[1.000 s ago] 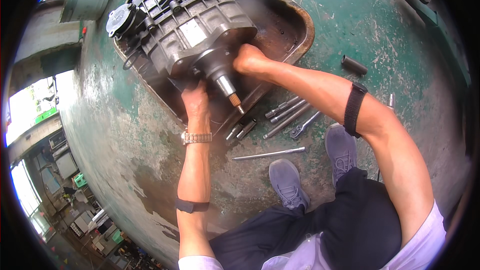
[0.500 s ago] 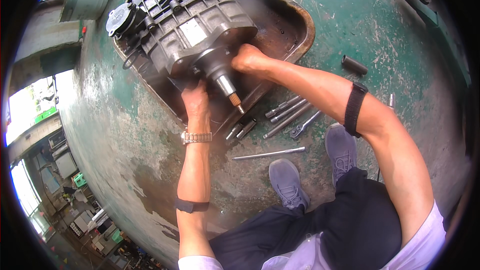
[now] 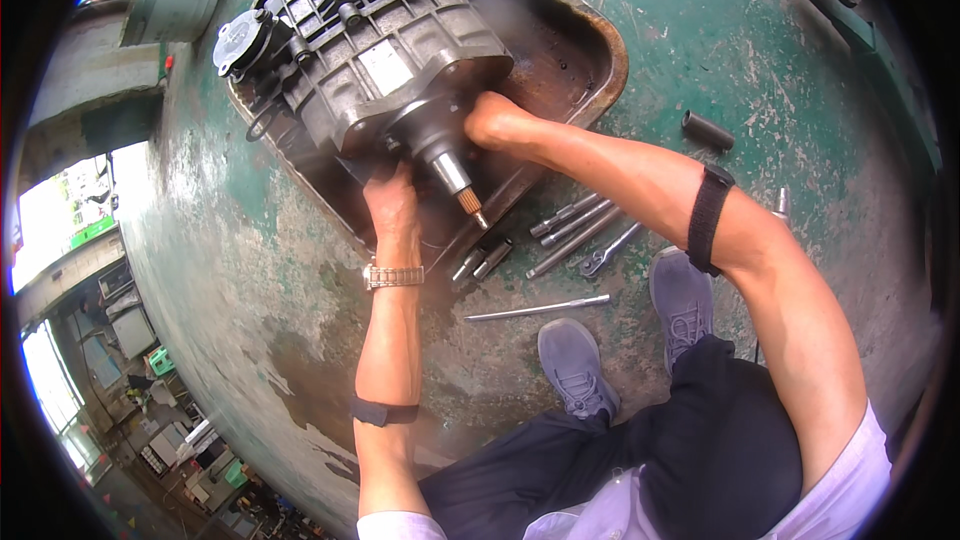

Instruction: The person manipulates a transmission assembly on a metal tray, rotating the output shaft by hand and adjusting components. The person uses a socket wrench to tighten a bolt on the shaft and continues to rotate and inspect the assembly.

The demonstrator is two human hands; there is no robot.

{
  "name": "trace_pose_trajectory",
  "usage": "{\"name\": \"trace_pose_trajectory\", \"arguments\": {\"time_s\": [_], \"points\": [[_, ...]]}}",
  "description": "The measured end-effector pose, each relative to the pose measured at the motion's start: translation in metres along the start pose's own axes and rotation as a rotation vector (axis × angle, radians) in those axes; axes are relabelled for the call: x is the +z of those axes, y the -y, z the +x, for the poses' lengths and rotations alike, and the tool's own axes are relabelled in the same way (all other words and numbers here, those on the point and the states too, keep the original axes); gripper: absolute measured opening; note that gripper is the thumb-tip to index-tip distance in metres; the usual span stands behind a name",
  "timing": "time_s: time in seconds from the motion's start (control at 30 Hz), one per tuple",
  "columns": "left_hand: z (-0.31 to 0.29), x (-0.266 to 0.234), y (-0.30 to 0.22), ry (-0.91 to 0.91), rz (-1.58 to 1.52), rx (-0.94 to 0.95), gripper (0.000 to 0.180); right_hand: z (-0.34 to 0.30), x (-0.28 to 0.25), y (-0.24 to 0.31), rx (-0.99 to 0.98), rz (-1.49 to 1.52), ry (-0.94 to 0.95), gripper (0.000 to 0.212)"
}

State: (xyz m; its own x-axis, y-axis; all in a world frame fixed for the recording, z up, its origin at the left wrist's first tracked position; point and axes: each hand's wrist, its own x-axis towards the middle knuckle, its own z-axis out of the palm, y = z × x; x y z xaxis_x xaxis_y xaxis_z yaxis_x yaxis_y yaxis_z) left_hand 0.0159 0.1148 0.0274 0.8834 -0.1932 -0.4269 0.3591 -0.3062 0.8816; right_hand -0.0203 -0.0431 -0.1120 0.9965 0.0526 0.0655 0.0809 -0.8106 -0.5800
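A grey metal gearbox [image 3: 410, 35] rests in a rusty-rimmed metal tray [image 3: 610, 65] on the floor. Its splined input shaft [image 3: 452, 175] points toward me from a dark conical housing. My left hand [image 3: 392, 198] reaches under the near left side of the gearbox, beside the shaft. My right hand [image 3: 490, 122] is at the right side of the housing, bent at the wrist. The casing and shadow hide the fingers of both hands, so what they touch underneath does not show.
Several extension bars [image 3: 575, 230], a ratchet [image 3: 610, 250] and two sockets [image 3: 482, 260] lie by the tray's near edge. A thin rod [image 3: 540, 308] lies before my shoes [image 3: 578, 365]. A large black socket [image 3: 708, 130] is off to the right. Cluttered shelving [image 3: 190, 440] stands far left.
Almost nothing differs. The left hand's knuckles have shifted slightly under the gearbox; both arms and the gearbox stay essentially in place.
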Motion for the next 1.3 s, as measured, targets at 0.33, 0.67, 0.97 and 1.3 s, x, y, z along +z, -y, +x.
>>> {"name": "trace_pose_trajectory", "arguments": {"time_s": [0.33, 0.67, 0.97, 1.3], "points": [[0.0, -0.001, 0.002, -0.005, 0.042, 0.002, 0.026, -0.012, -0.054, 0.031, 0.149, 0.224, -0.03, 0.01], [-0.01, -0.004, -0.004, -0.062, 0.149, 0.056, 0.024, -0.045, -0.112, 0.065, 0.567, 0.48, -0.307, 0.033], [-0.029, 0.002, -0.032, -0.03, 0.035, 0.012, 0.029, -0.051, -0.135, 0.09, 0.522, 0.454, -0.358, 0.039], [-0.027, 0.003, -0.041, 0.246, -0.308, -0.118, 0.03, -0.042, -0.12, 0.084, 0.465, 0.393, -0.394, 0.038]]}}
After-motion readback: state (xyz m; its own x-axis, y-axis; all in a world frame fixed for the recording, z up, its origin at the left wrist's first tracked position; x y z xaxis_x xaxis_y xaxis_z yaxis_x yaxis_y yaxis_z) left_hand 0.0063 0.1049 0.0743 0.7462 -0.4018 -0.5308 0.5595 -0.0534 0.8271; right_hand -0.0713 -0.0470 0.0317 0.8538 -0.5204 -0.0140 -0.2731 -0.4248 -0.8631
